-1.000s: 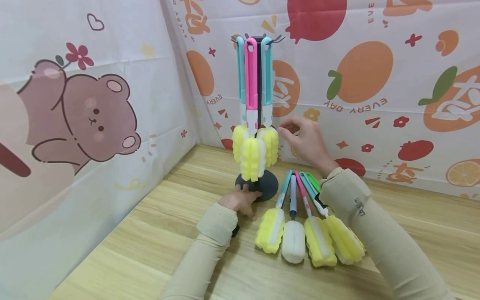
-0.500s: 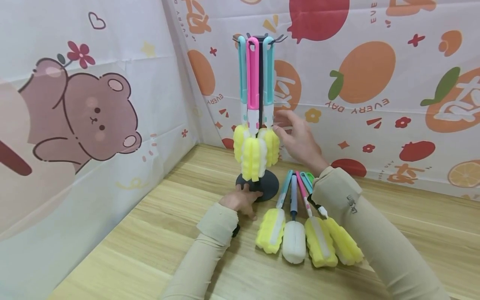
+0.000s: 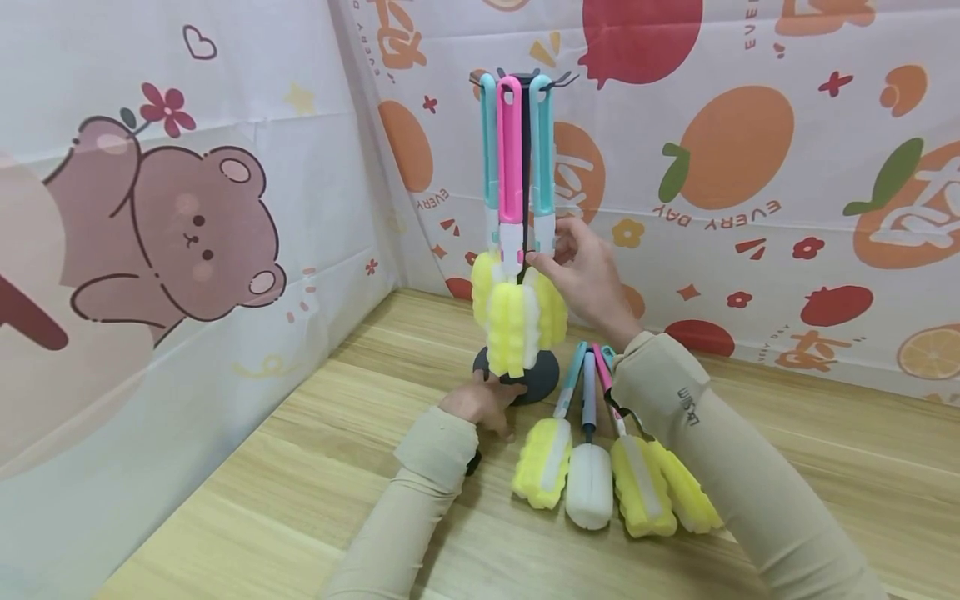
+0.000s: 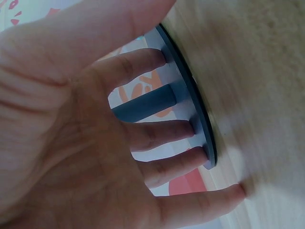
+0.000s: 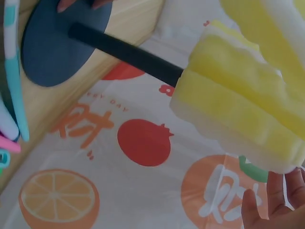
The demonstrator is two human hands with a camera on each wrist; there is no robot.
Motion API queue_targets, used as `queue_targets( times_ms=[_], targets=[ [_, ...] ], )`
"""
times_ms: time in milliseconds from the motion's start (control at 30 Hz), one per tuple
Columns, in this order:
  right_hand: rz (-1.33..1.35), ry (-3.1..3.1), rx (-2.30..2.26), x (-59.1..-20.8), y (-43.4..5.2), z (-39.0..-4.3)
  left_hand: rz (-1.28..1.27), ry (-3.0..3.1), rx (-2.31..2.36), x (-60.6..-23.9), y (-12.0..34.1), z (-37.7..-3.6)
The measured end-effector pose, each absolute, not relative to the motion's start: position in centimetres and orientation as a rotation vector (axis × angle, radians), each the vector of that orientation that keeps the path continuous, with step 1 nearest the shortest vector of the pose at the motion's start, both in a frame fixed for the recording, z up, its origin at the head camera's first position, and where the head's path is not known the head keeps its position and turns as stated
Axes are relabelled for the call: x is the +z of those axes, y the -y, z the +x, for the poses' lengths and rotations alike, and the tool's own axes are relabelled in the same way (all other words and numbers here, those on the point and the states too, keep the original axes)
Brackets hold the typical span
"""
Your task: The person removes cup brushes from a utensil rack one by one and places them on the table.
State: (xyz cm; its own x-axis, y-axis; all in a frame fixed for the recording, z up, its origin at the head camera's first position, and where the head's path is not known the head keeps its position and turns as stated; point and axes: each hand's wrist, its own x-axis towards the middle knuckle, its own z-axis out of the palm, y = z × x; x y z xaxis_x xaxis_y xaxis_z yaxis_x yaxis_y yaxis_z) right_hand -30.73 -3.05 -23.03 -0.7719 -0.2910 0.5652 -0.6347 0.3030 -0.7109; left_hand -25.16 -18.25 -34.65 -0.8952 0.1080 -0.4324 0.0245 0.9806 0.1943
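The dark round stand base (image 3: 525, 383) is pressed under the flat, spread left hand (image 3: 480, 404). The hanging teal-handled yellow sponge brush (image 3: 543, 217), pinched by the right hand (image 3: 588, 279), is best lifted straight off its hook.

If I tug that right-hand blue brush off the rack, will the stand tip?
Probably top-heavy: three brushes hang high on a thin post above the stand's base. The left hand pressing on it should steady it. The blue brush likely swings, its sponge head soft.

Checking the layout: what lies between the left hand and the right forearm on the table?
In the head view, sponge brushes lying side by side.
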Motion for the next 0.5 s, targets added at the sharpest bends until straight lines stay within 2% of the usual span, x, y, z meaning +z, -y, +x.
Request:
queue_targets(
  times_ms=[500],
  targets=[
    [0.830,2.213,1.233,-23.19,2.92,-30.40,0.087,-2.678,0.264,-34.64,18.33,-25.18]
  ],
)
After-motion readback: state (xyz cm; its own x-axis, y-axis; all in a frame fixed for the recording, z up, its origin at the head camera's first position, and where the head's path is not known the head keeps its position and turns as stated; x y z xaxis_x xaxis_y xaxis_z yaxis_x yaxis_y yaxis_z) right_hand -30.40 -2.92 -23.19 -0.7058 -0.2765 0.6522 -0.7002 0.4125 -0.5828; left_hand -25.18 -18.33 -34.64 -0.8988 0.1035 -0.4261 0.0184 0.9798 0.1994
